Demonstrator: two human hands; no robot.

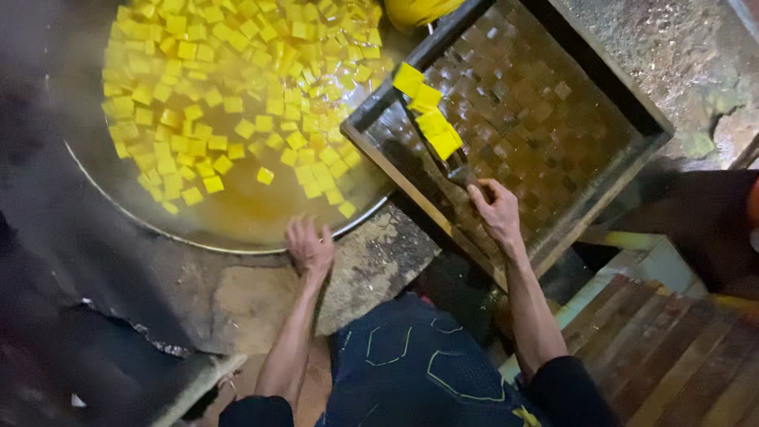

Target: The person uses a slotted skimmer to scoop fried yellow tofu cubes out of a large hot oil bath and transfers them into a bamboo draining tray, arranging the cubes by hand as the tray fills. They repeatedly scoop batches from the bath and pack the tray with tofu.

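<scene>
the right hand (496,212) is gripping the handle of a flat dark metal spatula (443,154), its fingers (482,198) curled tightly around it. the blade is carrying a row of bright yellow square tofu pieces (427,111), lifted above the near corner of a shallow dark wooden rectangular tray (506,269) that is holding a grid of brownish cut squares (530,103) under liquid. the spatula is pointing toward the wide round metal pan (237,241) just beside the tray, where many yellow cubes (237,71) are floating in amber liquid. the left hand (310,247) is resting palm down at the near rim of that pan, fingers (299,231) slightly spread and holding nothing, touching the rough stone ledge (379,261) around it. a yellow rounded container (415,9) is sitting at the top edge, partly cut off. reddish wooden planks (672,356) are lying at the lower right, and the person's dark patterned garment (411,364) is filling the bottom centre.
</scene>
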